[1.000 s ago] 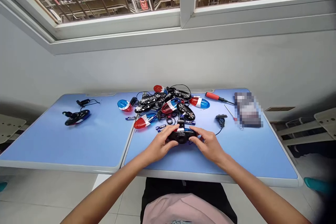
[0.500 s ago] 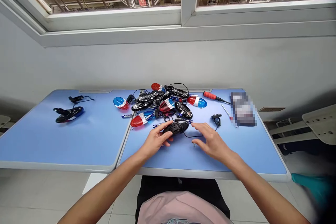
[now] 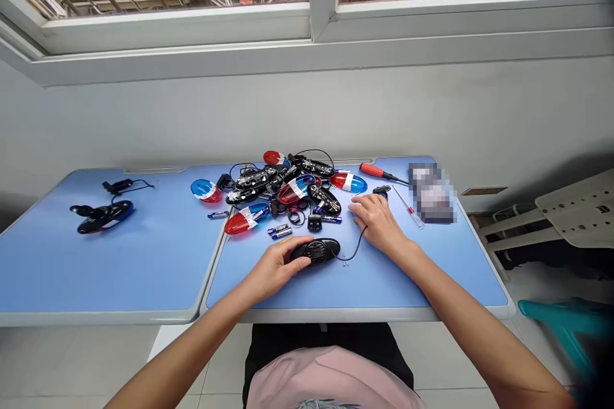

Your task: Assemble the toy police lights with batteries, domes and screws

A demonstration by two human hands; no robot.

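My left hand [image 3: 283, 263] grips the left end of a black oval bike-light housing [image 3: 323, 250], its slotted underside facing up on the blue table. A thin black cable [image 3: 357, 246] runs from the housing's right end toward my right hand [image 3: 377, 220]. That hand is palm down with its fingers stretched to the left, seemingly holding nothing. Just beyond its knuckles shows a small black clip-like part [image 3: 382, 190], partly hidden. Several tiny screws [image 3: 345, 261] lie right of the housing. A small black bracket [image 3: 314, 222] and blue batteries [image 3: 279, 231] lie behind it.
Behind is a pile of black housings [image 3: 256, 179] and red-and-blue lenses [image 3: 247, 218]. A red-handled screwdriver [image 3: 377, 171], a thin screwdriver [image 3: 409, 207] and a blurred dark object [image 3: 430, 193] lie right. An assembled light [image 3: 105, 216] sits on the left table.
The black housing has come down flat onto the table, still in my left hand. My right hand has moved from beside it to the small clip-like part. The view has shifted slightly right.
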